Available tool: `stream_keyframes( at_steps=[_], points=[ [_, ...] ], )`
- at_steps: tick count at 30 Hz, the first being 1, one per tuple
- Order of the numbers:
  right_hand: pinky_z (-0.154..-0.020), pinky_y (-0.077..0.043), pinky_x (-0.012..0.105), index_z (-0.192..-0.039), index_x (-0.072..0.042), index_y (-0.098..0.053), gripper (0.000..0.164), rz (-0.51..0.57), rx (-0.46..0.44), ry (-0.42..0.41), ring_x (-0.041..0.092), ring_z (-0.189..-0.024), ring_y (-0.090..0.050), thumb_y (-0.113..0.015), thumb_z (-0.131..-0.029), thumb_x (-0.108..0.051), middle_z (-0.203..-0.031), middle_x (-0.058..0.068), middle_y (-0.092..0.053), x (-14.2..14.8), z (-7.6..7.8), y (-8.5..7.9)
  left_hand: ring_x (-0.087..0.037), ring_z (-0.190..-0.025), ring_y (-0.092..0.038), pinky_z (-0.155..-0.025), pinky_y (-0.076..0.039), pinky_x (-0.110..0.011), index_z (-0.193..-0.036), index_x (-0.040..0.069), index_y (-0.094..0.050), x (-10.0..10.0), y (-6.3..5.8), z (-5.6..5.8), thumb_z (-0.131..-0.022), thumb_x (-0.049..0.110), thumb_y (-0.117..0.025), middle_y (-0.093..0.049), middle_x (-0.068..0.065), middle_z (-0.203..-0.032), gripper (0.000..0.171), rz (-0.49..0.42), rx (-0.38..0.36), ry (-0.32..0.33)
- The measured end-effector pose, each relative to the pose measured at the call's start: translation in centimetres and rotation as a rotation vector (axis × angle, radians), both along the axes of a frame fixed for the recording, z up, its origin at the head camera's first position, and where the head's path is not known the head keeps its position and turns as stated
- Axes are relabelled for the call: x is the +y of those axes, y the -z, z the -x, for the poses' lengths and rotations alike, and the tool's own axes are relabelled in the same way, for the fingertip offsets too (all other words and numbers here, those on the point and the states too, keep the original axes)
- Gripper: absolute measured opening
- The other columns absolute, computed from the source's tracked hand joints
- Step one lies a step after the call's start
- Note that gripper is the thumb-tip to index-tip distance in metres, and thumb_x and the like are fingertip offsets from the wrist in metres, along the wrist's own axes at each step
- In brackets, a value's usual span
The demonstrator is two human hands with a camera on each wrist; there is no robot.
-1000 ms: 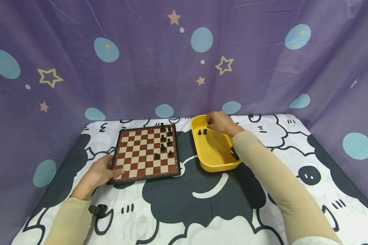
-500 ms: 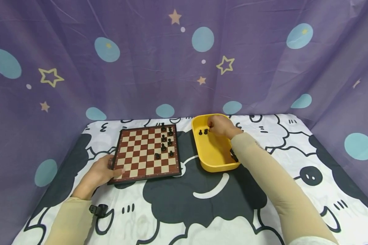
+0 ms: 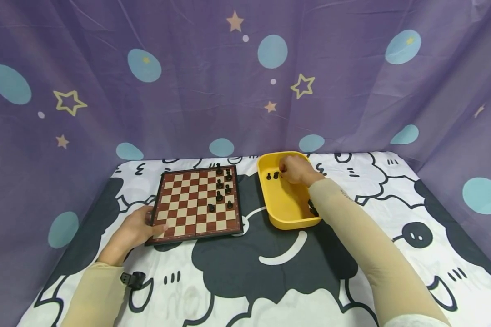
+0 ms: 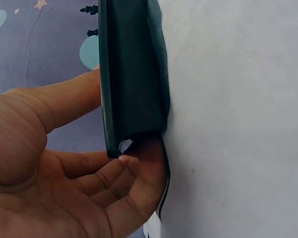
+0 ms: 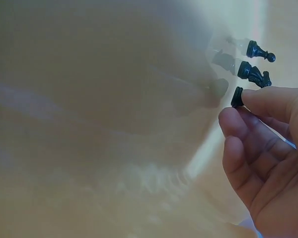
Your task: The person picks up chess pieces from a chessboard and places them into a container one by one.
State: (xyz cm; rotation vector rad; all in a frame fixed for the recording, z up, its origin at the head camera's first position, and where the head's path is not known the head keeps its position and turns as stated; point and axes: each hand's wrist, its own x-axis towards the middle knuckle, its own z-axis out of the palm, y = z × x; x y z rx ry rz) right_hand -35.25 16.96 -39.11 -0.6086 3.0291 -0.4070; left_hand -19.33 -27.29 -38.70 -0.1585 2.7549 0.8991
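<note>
A red-and-cream chessboard (image 3: 184, 200) with a dark frame lies at the left in the head view. My left hand (image 3: 131, 231) grips its near left corner, thumb on top; the left wrist view has the other fingers (image 4: 149, 173) curled at the underside. Over the far end of a yellow tray (image 3: 286, 206), my right hand (image 3: 298, 170) pinches a black chess piece (image 5: 237, 97) by thumb and fingers. Only the piece's base shows, so its kind is hidden. Beside it in the tray stand a black knight (image 5: 253, 73) and a black pawn (image 5: 258, 51).
Several black chess pieces (image 3: 219, 196) occupy the right part of the board. More dark pieces (image 3: 312, 208) lie by the tray's right wall, partly behind the right sleeve. A cartoon-print cloth (image 3: 245, 272) covers the table, and a purple curtain (image 3: 180, 104) hangs behind.
My right hand has come down a little and nearer from the tray's far rim, into the tray beside the standing pieces. The left hand keeps its hold on the board.
</note>
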Motion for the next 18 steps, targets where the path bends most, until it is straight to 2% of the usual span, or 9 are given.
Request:
stream_keyframes(
  at_steps=[12, 18],
  points=[
    [-0.071, -0.043, 0.035, -0.085, -0.011, -0.065, 0.004, -0.002, -0.024, 0.010, 0.022, -0.075, -0.054, -0.061, -0.086, -0.010, -0.082, 0.003, -0.062, -0.06, -0.09, -0.15, -0.034, -0.092, -0.057, -0.074, -0.045, -0.046, -0.135, -0.011, -0.034, -0.04, -0.02, -0.06, -0.083, 0.029, -0.075, -0.056, -0.026, -0.108, 0.078, -0.005, 0.005, 0.002],
    [-0.074, -0.044, 0.036, -0.086, -0.012, -0.067, 0.004, -0.002, -0.025, 0.017, 0.022, -0.077, -0.055, -0.063, -0.086, -0.011, -0.084, 0.003, -0.063, -0.04, -0.12, -0.11, -0.033, -0.092, -0.057, -0.074, -0.045, -0.045, -0.135, -0.012, -0.035, -0.02, 0.00, -0.14, -0.083, 0.027, -0.075, -0.057, -0.026, -0.108, 0.076, -0.011, 0.011, 0.009]
  ],
)
